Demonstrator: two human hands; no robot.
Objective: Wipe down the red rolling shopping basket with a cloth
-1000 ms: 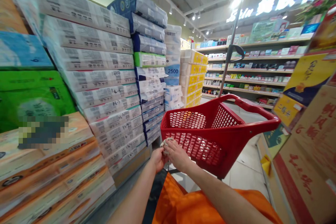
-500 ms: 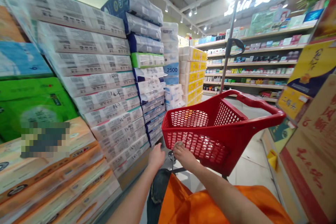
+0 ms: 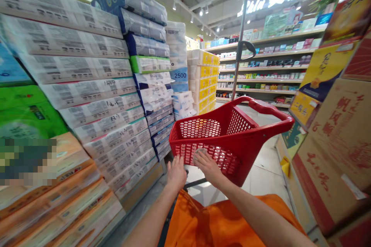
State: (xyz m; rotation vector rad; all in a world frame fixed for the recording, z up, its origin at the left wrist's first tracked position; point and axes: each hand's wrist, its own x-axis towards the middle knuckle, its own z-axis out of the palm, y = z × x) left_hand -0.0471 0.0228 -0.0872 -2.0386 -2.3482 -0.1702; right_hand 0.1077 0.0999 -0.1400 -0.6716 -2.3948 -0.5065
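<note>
A red plastic shopping cart [image 3: 249,154] with a perforated basket stands just in front of me, its handle toward the upper right. My right hand [image 3: 208,166] is held up against the basket's near side with its fingers stretched out; whether it touches the plastic I cannot tell. Beside it, my left hand [image 3: 176,174] is near the basket's lower left corner, fingers extended and holding nothing. Below both forearms an orange garment [image 3: 226,224] covers my lap.
Tall stacks of white tissue packs [image 3: 104,96] and blue-grey packs [image 3: 145,23] rise on the left. Orange packs [image 3: 72,189] sit lower left. Cardboard cartons [image 3: 333,139] line the right. A metal pole [image 3: 242,19] stands behind the cart, before shelves of small goods [image 3: 269,63].
My left hand has risen and its fingers have straightened. The right hand's fingers have spread out higher on the basket's side. The view has shifted, so the cart sits slightly further left.
</note>
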